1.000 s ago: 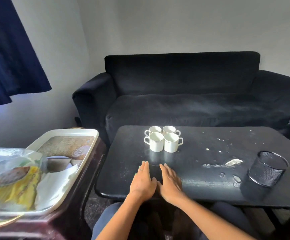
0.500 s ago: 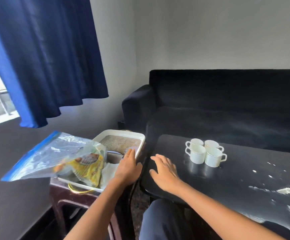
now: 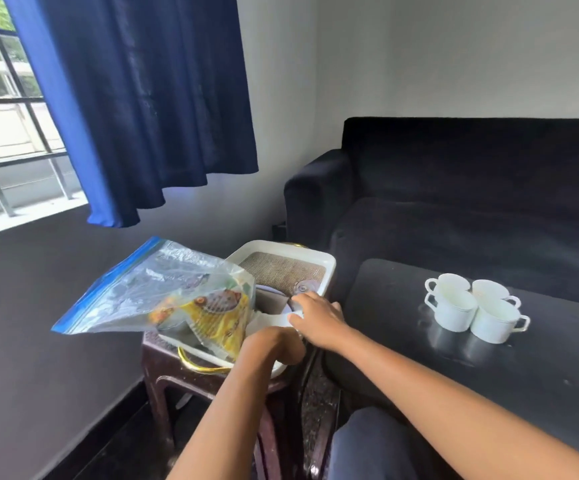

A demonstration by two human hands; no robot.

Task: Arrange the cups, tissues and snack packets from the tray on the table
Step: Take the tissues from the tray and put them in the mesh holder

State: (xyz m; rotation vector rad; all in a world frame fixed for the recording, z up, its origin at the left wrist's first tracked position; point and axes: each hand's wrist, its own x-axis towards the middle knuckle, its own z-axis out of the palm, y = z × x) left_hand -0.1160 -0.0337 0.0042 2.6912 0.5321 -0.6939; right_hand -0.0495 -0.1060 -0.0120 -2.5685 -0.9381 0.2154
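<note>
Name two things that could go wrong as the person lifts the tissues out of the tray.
1. The zip bag of snack packets leans over the tray's left edge, beyond the stool; jostling the tray could tip it to the floor.
2. Both hands, left hand and right hand, work at the white tissues by the tray's near corner; a hard pull might tear them or drag the tray off the small stool.

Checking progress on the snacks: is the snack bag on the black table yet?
No, the snack bag sits in the tray, beside the table.
</note>
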